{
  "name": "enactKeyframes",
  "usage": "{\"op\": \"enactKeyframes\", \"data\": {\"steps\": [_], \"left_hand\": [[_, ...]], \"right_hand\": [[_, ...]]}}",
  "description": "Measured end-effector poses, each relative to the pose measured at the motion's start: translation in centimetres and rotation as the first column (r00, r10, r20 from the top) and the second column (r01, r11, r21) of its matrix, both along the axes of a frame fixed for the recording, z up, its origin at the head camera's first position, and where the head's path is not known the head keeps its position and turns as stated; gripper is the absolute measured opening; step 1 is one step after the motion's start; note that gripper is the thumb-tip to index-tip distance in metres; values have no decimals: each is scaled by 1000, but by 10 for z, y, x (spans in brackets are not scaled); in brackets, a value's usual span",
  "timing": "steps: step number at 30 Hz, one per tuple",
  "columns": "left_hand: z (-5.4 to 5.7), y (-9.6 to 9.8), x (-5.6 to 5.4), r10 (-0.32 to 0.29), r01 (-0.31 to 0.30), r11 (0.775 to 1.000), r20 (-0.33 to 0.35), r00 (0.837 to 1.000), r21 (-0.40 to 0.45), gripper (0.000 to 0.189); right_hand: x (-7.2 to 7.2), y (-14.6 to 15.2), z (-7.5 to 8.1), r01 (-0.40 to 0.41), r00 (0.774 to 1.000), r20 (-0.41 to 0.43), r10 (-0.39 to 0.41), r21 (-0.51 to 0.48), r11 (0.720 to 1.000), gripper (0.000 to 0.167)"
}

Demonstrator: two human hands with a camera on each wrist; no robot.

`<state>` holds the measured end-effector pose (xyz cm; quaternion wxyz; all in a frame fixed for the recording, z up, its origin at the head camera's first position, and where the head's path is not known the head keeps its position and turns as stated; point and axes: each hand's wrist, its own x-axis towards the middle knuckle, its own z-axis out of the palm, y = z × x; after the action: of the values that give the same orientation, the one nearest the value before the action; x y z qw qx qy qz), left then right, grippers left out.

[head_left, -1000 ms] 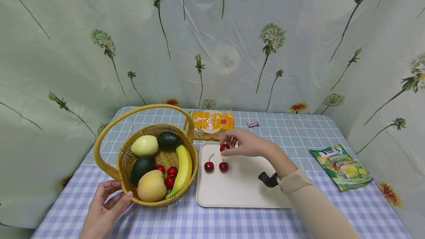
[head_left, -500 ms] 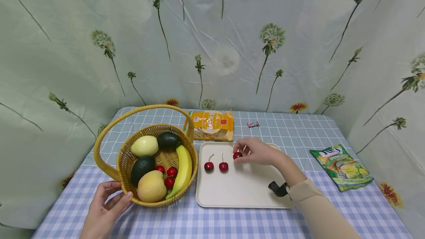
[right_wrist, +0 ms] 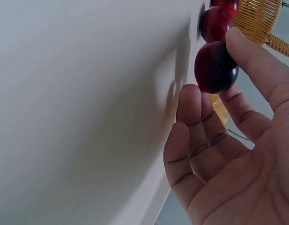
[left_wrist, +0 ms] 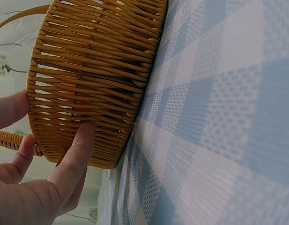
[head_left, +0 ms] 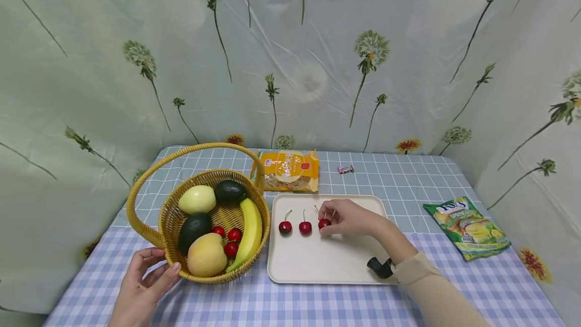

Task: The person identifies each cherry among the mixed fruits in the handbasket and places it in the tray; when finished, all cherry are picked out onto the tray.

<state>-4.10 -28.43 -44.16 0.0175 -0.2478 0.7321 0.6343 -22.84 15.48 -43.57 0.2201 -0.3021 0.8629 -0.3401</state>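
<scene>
In the head view my right hand (head_left: 347, 218) is low over the cream tray (head_left: 317, 266), with thumb and fingers pinching a dark red cherry (head_left: 324, 223). Its stem points up; in the right wrist view this cherry (right_wrist: 214, 68) sits at the thumb tip. To its left, two stemmed cherries, a middle one (head_left: 305, 228) and an outer one (head_left: 285, 227), lie in line on the tray. My left hand (head_left: 145, 281) touches the near left side of a wicker basket (head_left: 218, 279). The left wrist view has a fairly straight finger (left_wrist: 78, 145) against the woven wall and the thumb at the rim.
The basket holds a banana (head_left: 249, 233), a peach (head_left: 207, 255), a yellow-green fruit (head_left: 197, 199), two dark green avocado-like fruits and several red cherries. Its handle (head_left: 181, 158) arches high. Behind the tray lies an orange food bag (head_left: 290, 170); beyond, a small candy (head_left: 346, 169). A green bag (head_left: 467, 228) lies right.
My right hand has carried the cherry rightward and then down toward the tray, into line with the other two. The left hand and basket have stayed in place.
</scene>
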Motion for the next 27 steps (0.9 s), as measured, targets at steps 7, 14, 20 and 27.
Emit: {"op": "enactKeyframes", "data": {"steps": [7,14,20,27], "left_hand": [[-1,0,1,0,0,1000,-6,1000,-6,48],[1,0,0,2,-2,1000,2,1000,-7,48],[0,2,-1,-6,6,1000,-24,1000,-8,49],[0,1,1,-2,2,1000,-21,1000,-9,49]], "right_hand": [[2,-1,-4,7,999,32,-6,-36,999,28],[3,-2,-8,-1,1000,17,2,-38,999,28],[3,0,-9,2,1000,-13,-2,-7,1000,29],[4,2,-9,8,1000,10,-7,-27,1000,30]]}}
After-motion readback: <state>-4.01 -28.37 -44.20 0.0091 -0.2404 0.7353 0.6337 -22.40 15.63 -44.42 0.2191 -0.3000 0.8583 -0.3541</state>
